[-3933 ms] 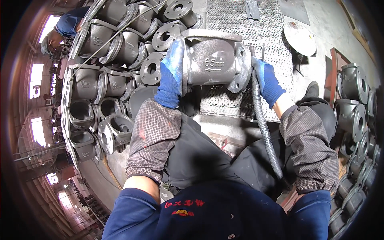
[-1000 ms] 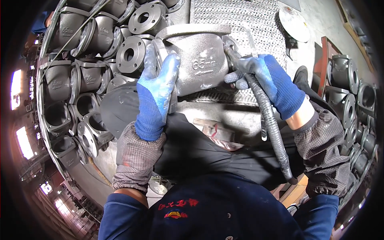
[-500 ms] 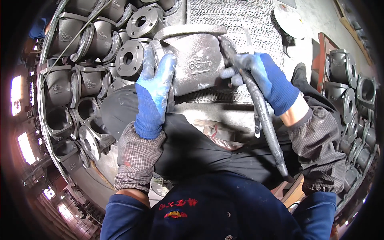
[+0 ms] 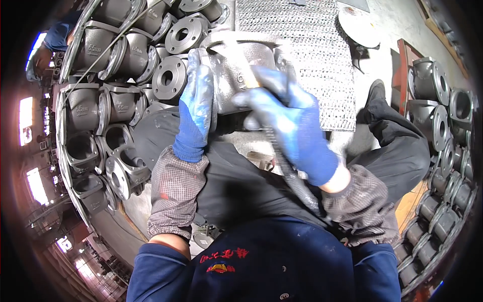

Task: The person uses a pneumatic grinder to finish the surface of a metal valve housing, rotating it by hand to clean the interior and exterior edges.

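A grey cast-iron valve body (image 4: 227,73) with flanged ends rests on the mesh-topped bench in front of me. My left hand (image 4: 196,98), in a blue coated glove, grips its left flange, fingers pointing up along the side. Before the front face is my gloved right hand (image 4: 289,118), blurred by motion, its fingers curled round a slim hand tool. The tool's pale tip smears across the casting, so its kind is unclear. From below the right hand a black wrapped hose (image 4: 292,181) runs down toward my lap.
Stacked similar valve bodies (image 4: 128,53) fill a rack at the left; more castings (image 4: 427,80) stand at the right. The bench's metal mesh top (image 4: 322,65) lies beyond the workpiece. A white round disc (image 4: 359,26) sits at the back right. Another person (image 4: 58,38) is at far left.
My right hand has swung left with the tool, from the casting's right end to across its front. The hose followed it. My left hand still holds the left flange.
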A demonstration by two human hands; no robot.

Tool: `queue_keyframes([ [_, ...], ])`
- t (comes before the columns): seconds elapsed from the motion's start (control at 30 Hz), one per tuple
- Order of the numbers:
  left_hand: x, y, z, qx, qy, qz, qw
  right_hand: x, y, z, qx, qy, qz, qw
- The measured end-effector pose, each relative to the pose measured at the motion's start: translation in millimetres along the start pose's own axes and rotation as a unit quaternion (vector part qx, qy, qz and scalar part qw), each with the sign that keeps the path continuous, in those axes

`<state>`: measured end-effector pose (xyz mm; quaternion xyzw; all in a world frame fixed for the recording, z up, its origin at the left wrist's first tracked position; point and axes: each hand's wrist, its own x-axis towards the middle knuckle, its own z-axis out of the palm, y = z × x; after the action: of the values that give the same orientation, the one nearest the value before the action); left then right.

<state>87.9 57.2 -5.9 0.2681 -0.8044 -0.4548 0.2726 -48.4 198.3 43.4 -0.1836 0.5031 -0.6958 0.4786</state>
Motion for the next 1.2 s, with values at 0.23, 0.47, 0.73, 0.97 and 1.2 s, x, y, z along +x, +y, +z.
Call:
queue_keyframes([
  [0.23, 4.4, 14.9, 2.0, -0.267, -0.035, -0.145, 0.952, 10.9, 16.3, 54.2, -0.430, -0.029, -0.186, 0.883],
  [0.47, 6.6, 13.7, 9.0, -0.272, -0.063, -0.109, 0.954, -1.2, 0.7, 5.4, -0.442, -0.059, -0.317, 0.837],
  [0.73, 15.0, 5.7, -2.3, 0.143, -0.076, 0.288, 0.944, 0.8, -9.8, -208.1, -0.257, 0.121, 0.140, 0.949],
  [0.97, 5.1, 21.8, -9.6, -0.035, -0.066, -0.101, 0.992, 31.8, -20.3, -243.5, -0.294, 0.203, 0.135, 0.924],
  [1.2, 3.8, 16.8, -12.6, -0.121, -0.001, -0.200, 0.972, 59.6, -24.2, -293.5, -0.618, 0.285, -0.009, 0.732],
])
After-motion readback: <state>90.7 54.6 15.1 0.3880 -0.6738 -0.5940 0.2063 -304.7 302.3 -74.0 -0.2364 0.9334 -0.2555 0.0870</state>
